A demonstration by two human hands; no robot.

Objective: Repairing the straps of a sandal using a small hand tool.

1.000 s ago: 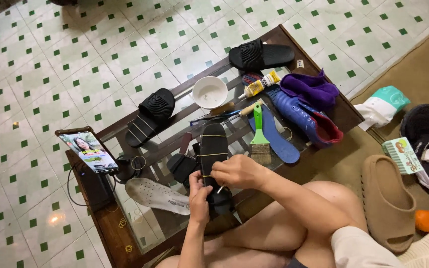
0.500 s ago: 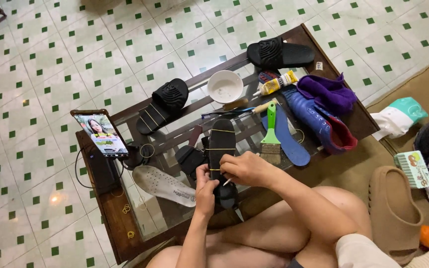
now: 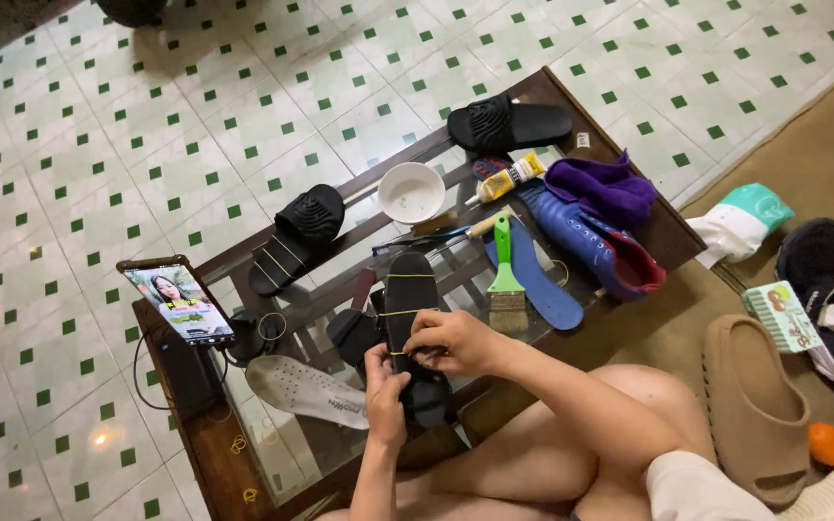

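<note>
Both hands bare: left hand [image 3: 384,384], right hand [image 3: 456,342]. No gloves, rings, watch or bands visible. Forearms bare to the elbow. Right arm: short white sleeve [image 3: 697,487], ends just above the elbow, near right corner. Left sleeve out of frame. Legs [image 3: 552,453] bare at knee and thigh; lower clothing not visible.

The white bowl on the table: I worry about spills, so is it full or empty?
Empty, as far as shows: the white bowl stands upright on the glass-topped table, its inside plain white with no visible contents.
</note>
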